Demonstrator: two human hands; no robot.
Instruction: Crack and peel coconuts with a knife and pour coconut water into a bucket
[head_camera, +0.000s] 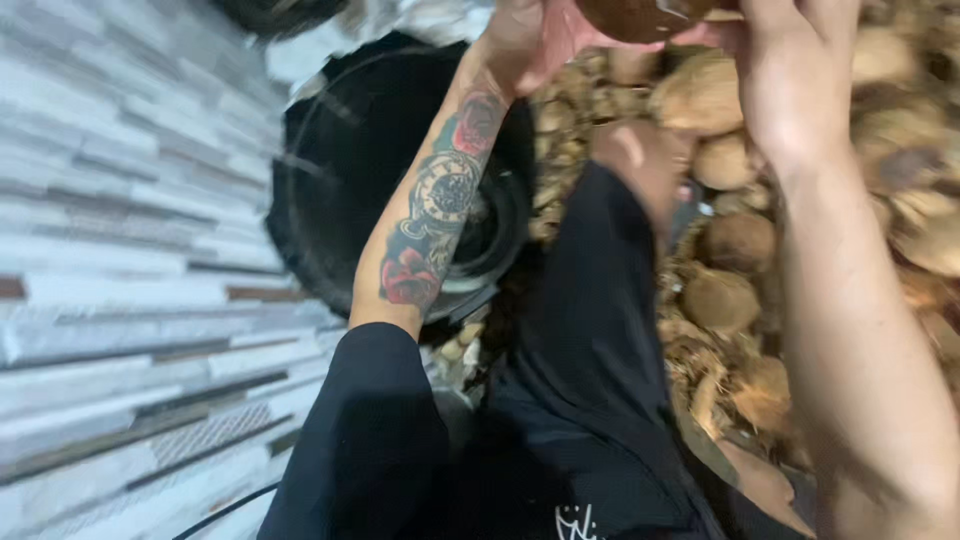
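Coconut: a dark brown, rounded husked coconut (645, 15) sits at the top edge of the view, cut off by the frame; its surface looks smooth and hard, slightly glossy.
Left hand: the left hand (530, 40) cups the coconut from the left, palm against the shell; a tattooed forearm runs down from it to a black sleeve.
Right hand: the right hand (790, 40) presses the coconut from the right, fingers out of frame, so its exact grip cannot be told.
Hands together: both close on the same coconut, one on each side.
Below the hands: a heap of pale brown, fibrous coconuts (735, 240), round and rough.
Left of the left forearm: a round black tub (330, 190), blurred.
Further left: a grey striped wall (120, 250).
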